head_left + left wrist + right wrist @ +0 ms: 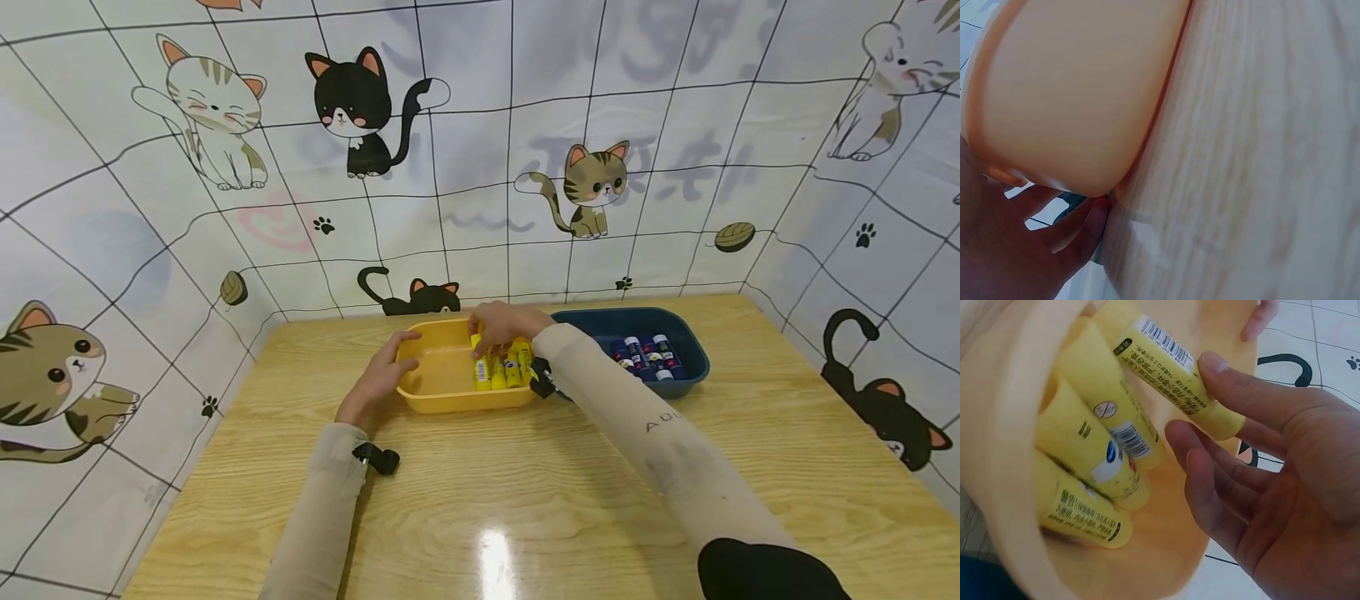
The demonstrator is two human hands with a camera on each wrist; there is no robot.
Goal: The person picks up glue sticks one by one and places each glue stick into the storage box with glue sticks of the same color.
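Toward the back of the table stands a yellow plastic bin (435, 402), with my left hand (377, 377) gripping its left end. The left wrist view shows the fingers (1079, 234) bent against the bin's outer wall. Inside the bin, my right hand (504, 327) pinches a yellow glue stick (1169, 362) between thumb and fingers, its far end tilted up off the others. Beside it, three more yellow glue sticks (1094, 453) lie side by side at the bin's right end. The right palm partly hides the sticks in the head view.
Right of the yellow bin, a dark blue bin (693, 350) holds several dark blue glue sticks (651, 358) with white caps. Both bins stand on a wooden table (450, 483), near a cat-print cloth wall (480, 192). My right forearm crosses in front of the blue bin.
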